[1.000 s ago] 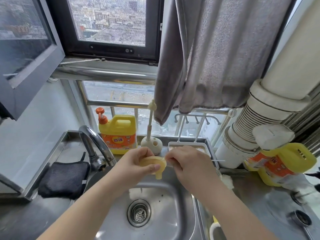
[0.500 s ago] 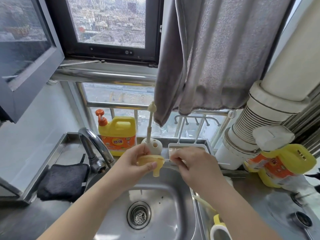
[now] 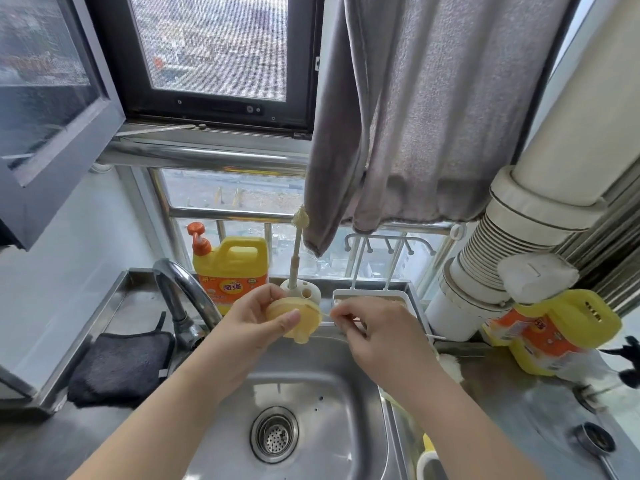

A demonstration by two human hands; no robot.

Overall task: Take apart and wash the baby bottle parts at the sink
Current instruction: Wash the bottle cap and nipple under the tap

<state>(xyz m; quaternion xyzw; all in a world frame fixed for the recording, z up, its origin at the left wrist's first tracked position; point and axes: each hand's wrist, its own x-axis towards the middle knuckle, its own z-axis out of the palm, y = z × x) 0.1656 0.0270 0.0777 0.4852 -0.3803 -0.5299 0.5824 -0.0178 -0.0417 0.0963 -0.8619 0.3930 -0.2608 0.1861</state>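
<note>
Over the steel sink [image 3: 332,393] my left hand [image 3: 256,323] grips a yellow bottle cap part [image 3: 298,315], its short spout pointing down. My right hand [image 3: 377,334] is just right of it, fingertips pinching a thin pale strip [image 3: 325,312] that stretches from the cap's rim; what the strip is I cannot tell. The sink drain [image 3: 275,434] lies below both hands. A bottle brush [image 3: 298,244] stands upright in a white holder behind the cap.
The tap [image 3: 183,292] curves at the left, with a dark cloth [image 3: 121,365] beside it. A yellow detergent jug [image 3: 232,271] and a white drying rack [image 3: 374,292] stand at the back. A second yellow jug [image 3: 554,337] and a white duct [image 3: 519,244] crowd the right.
Both hands have drifted slightly apart; my right hand has drawn a thin strip out from the cap's rim. The view has tilted up a little.
</note>
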